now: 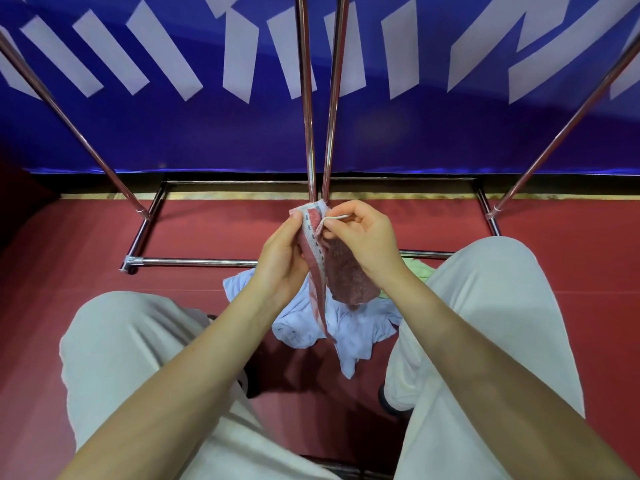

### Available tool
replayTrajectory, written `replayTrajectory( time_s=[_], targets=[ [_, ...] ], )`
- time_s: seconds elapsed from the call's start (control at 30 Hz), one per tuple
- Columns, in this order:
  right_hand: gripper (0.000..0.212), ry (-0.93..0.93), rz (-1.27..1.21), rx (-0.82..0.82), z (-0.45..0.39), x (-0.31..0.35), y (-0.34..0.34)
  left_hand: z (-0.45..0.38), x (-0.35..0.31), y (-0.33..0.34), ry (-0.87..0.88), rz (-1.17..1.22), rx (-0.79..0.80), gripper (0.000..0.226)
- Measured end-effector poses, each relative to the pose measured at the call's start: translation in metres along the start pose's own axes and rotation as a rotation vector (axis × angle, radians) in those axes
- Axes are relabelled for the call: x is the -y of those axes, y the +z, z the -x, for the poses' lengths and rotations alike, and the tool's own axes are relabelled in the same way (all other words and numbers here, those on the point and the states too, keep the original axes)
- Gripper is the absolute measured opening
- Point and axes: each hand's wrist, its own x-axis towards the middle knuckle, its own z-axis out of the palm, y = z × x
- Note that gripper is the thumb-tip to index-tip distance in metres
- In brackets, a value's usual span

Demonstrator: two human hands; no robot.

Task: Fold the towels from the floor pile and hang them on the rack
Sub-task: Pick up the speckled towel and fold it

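Our knees (131, 341) in pale trousers frame both forearms reaching over the red floor (69, 278). We hold a red towel (346, 275) up between us: our left hand (280, 261) grips its patterned edge, thumb and fingers curled round it, while our right hand (360, 233) pinches the white hem near the top corner. Below it lies the pile (349, 330) of pale blue towels. Beyond stands the rack (311, 116), its chrome bars bare, against a blue banner (173, 126).
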Motion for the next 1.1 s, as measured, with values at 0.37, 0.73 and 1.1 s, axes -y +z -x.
replayTrajectory(
  time_s=[0.37,0.73,1.1],
  targets=[
    [0.003,-0.293,0.517,-0.043,0.002,-0.012,-0.008,0.009,0.006,-0.007,-0.059,-0.018,0.026,0.036],
    [0.011,-0.080,0.161,-0.042,0.012,0.000,-0.020,0.003,0.011,0.007,0.110,-0.118,-0.115,0.021],
    [0.011,-0.075,0.164,-0.101,0.009,-0.007,-0.016,-0.003,0.025,0.030,0.084,-0.093,0.016,0.037]
  ],
)
